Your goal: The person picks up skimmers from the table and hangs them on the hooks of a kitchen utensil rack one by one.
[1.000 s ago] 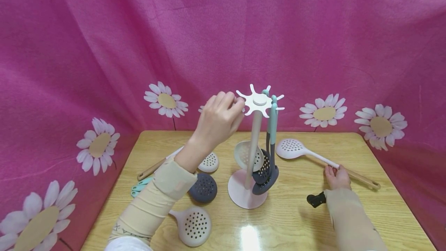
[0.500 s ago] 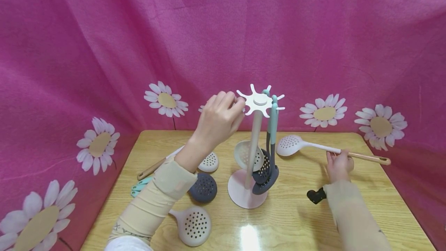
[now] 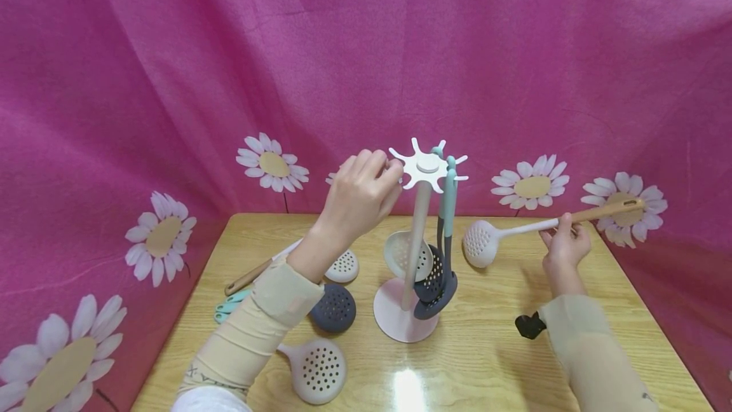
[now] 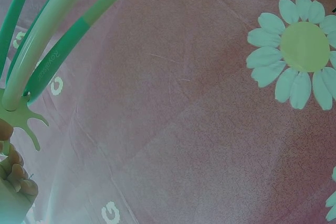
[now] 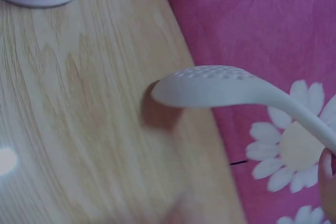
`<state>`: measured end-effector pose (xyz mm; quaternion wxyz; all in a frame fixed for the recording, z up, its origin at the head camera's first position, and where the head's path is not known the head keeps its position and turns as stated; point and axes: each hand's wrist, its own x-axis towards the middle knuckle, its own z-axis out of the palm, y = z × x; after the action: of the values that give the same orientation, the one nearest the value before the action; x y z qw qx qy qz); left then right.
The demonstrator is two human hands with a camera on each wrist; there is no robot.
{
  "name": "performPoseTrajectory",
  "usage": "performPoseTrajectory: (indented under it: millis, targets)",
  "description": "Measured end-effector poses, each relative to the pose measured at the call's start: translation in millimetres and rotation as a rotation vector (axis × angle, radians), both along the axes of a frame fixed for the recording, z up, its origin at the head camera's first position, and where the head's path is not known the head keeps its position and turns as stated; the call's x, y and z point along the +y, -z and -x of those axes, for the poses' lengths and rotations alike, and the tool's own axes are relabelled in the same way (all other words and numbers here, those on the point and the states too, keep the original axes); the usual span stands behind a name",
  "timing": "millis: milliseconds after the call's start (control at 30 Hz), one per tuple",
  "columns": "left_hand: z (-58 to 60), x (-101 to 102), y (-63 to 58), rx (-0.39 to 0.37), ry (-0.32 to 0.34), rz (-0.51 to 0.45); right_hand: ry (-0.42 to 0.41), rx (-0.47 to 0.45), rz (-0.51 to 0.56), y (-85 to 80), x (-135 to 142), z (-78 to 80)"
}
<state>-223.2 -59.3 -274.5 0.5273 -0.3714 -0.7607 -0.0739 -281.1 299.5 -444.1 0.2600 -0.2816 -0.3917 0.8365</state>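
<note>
My right hand point(image 3: 566, 248) pinches a white skimmer point(image 3: 481, 243) with a wooden handle end, near where the white shaft meets the wood. Its perforated head appears raised off the table in the right wrist view, and the handle points up to the right. At the top of the white utensil stand point(image 3: 427, 163), my left hand point(image 3: 366, 186) grips one of the hook arms. In the left wrist view its curled fingers point(image 4: 16, 169) show at that hook. Several utensils with green-topped handles point(image 3: 449, 202) hang on the stand's right side, dark slotted heads downward.
Left of the stand's round pink base point(image 3: 391, 316) lie a dark skimmer point(image 3: 333, 309), a pale skimmer point(image 3: 319, 371) and another pale perforated head point(image 3: 343, 267). A wooden handle point(image 3: 248, 276) and green handles point(image 3: 231, 304) lie farther left. Pink flowered cloth point(image 3: 515, 81) borders the table.
My right hand has lifted the skimmer from the table, its wooden handle end rising and its head tipping downward. My left hand stays at the stand's top.
</note>
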Motion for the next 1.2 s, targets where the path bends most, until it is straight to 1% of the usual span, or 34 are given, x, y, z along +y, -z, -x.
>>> performPoseTrajectory:
  millis: [100, 233, 400, 633, 800, 900, 933, 1033, 1133, 1200]
  targets:
    - [0.2, 0.1, 0.1, 0.002, -0.004, 0.002, -0.014, -0.005, -0.153, -6.8, -4.3, -0.9]
    - [0.0, -0.2, 0.4, -0.004, -0.002, -0.001, -0.053, -0.013, -0.359, -14.9, -11.4, -3.7]
    - [-0.2, -0.4, 0.6, -0.014, 0.004, 0.001, -0.084, 0.008, -0.558, -24.0, -19.7, -8.4]
    - [-0.4, -0.1, 0.6, -0.019, 0.005, -0.001, -0.135, 0.023, -0.878, -37.2, -28.8, -18.1]
    - [-0.4, 0.0, 0.7, -0.008, 0.005, -0.008, -0.193, 0.075, -0.972, -53.3, -39.5, -30.7]
    - [0.0, 0.1, 1.1, -0.001, 0.003, -0.010, -0.230, 0.134, -1.043, -71.9, -52.5, -47.0]
    - [0.1, 0.1, 1.3, 0.001, 0.002, -0.010, -0.238, 0.149, -1.080, -75.2, -54.8, -50.3]
    - [0.2, 0.1, 1.3, 0.004, -0.001, -0.010, -0.280, 0.179, -1.176, -82.7, -59.1, -58.8]
    - [0.1, 0.1, 1.2, 0.001, 0.000, -0.009, -0.325, 0.192, -1.257, -80.5, -55.9, -60.2]
    - [0.0, 0.1, 1.0, -0.002, 0.000, -0.008, -0.354, 0.216, -1.292, -84.0, -57.4, -65.4]
